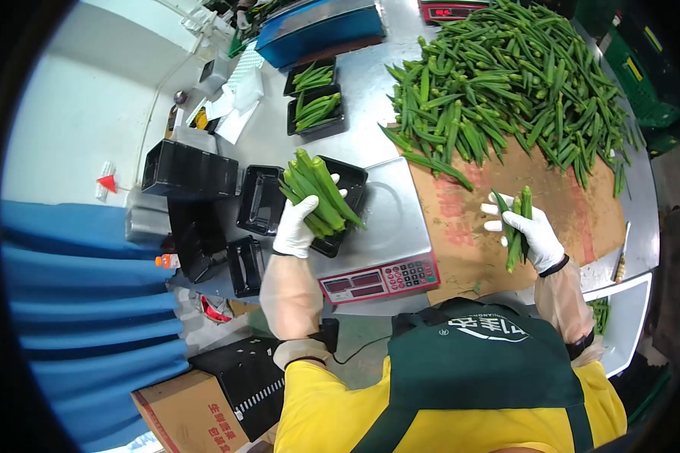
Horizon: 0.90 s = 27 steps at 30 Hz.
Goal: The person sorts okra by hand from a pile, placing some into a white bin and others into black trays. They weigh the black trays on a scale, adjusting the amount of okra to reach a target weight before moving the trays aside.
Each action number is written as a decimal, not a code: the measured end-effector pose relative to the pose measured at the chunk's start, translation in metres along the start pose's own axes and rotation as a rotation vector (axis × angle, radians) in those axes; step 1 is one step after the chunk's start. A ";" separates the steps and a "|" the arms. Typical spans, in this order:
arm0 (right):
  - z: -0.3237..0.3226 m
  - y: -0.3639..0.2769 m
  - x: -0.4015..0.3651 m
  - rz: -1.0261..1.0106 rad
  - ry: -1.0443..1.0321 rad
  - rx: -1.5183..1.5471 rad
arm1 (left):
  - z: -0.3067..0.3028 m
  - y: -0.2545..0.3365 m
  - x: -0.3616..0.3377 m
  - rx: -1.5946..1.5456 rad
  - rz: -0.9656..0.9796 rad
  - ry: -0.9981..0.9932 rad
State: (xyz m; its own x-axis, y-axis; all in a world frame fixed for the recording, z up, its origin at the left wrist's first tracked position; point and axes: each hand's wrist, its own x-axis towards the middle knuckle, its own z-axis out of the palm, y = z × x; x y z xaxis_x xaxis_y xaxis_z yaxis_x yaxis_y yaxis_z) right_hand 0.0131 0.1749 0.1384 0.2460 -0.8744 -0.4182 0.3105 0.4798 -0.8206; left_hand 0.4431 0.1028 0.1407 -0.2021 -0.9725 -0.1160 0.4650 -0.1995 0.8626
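My left hand (298,224), in a white glove, grips a bunch of okra (316,189) over a black plastic tray (353,180). That tray rests on the left part of the scale's metal plate (391,219), and the bunch hides much of it. My right hand (533,235), also gloved, holds a few okra pods (517,230) above the stained cardboard sheet (483,260). Beyond it spreads a large heap of okra (506,90). The scale's keypad and display panel (380,281) face me.
Two okra-filled black trays (315,112) stand farther back. Left of the scale are black trays (261,200) and a tray stack (189,170). A knife (622,260) lies at the right edge, near a white bin (631,325). A blue box (321,34) and another scale (449,11) stand behind.
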 end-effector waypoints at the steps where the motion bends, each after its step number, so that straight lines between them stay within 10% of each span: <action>1: -0.002 0.005 0.001 0.015 -0.004 0.005 | -0.011 0.012 -0.002 0.124 -0.098 0.047; 8: 0.008 0.016 0.010 0.086 -0.050 0.020 | -0.025 0.026 -0.001 0.791 -0.083 0.315; 11: 0.013 0.019 0.013 0.063 -0.040 0.026 | 0.033 0.023 -0.008 0.758 0.152 0.311; 18: 0.052 0.035 0.027 -0.126 -0.007 0.097 | 0.130 -0.151 -0.030 0.270 -0.241 -0.253; 27: 0.051 0.050 0.025 -0.177 0.023 0.027 | 0.147 -0.174 -0.042 0.384 -0.232 -0.018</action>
State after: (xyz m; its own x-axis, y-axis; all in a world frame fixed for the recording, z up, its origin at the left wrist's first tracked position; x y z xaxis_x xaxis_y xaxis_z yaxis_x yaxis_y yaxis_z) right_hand 0.0815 0.1808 0.1064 0.1641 -0.9466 -0.2776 0.3719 0.3200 -0.8714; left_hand 0.2437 0.1964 0.0681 -0.2797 -0.9045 -0.3220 0.0524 -0.3492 0.9356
